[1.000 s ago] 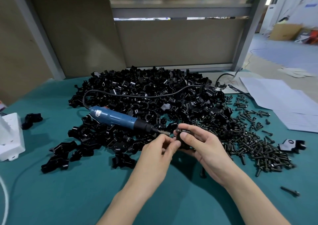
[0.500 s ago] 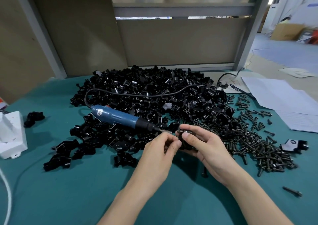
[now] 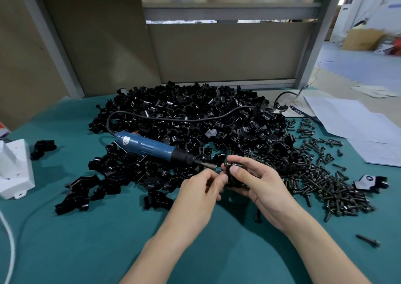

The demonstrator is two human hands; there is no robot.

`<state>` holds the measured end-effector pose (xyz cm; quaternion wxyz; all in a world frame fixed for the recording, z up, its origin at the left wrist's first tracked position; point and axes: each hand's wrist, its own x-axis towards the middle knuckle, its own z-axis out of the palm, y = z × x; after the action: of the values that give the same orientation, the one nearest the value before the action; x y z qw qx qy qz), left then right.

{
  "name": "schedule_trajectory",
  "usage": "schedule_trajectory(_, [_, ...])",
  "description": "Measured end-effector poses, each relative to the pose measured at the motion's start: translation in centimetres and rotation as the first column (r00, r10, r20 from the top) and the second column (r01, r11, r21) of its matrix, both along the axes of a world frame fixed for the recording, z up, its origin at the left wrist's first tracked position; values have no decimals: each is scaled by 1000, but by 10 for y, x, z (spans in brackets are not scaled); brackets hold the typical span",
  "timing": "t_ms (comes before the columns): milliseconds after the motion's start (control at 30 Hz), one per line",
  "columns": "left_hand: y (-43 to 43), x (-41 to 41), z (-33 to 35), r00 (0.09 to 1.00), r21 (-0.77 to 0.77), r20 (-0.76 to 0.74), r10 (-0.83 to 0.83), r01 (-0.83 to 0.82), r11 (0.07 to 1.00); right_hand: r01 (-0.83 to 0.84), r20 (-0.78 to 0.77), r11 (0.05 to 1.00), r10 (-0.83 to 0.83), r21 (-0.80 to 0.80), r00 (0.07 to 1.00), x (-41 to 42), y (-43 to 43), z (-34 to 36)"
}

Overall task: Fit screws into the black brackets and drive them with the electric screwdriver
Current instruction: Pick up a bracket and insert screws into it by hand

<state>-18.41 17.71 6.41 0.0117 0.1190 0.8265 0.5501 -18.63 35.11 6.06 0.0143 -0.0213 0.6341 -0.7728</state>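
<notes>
- My right hand curls round one black bracket, with the thumb pressed on its front.
- My left hand pinches the same bracket at its left edge.
- The electric screwdriver lies just behind, on the pile of brackets, its tip near my fingers.
- The screws are heaped on the counter at the right.

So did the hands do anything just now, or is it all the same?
Nothing visibly moved. Both the left hand and right hand still hold the black bracket, and the electric screwdriver still lies on the bracket pile.
</notes>
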Motion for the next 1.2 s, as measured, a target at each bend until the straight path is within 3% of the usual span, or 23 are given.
schedule_trajectory(167, [3, -1, 4, 995, 102, 97, -6, -4, 995, 19, -24, 996, -17, 85, 1000, 0, -2, -1])
schedule_trajectory(367, [0, 1, 8, 994, -11, 105, -16, 17, 1000, 10, -60, 995, -4, 103, 998, 1, -3, -1])
schedule_trajectory(533, [-1, 2, 9, 999, -47, 30, -37, 39, 998, 4, -46, 997, 0, 83, 999, 1, -1, -1])
schedule_trajectory(833, [-4, 6, 11, 962, -336, -227, -152, 69, 939, -36, 64, 996, 41, -80, 997, 0, 2, 1])
schedule_trajectory(967, [-3, 8, 9, 941, -336, -303, -153, 45, 941, -42, 68, 995, 48, -88, 996, -1, 2, 1])
schedule_trajectory(1067, [-5, 9, 10, 948, -247, -306, -88, 10, 969, -21, 61, 994, 27, -105, 998, -2, -1, 2])
schedule_trajectory(1200, [-30, -24, 28, 903, -210, -364, 227, -317, 925, 77, 83, 949, -54, -306, 995, -6, 4, 2])
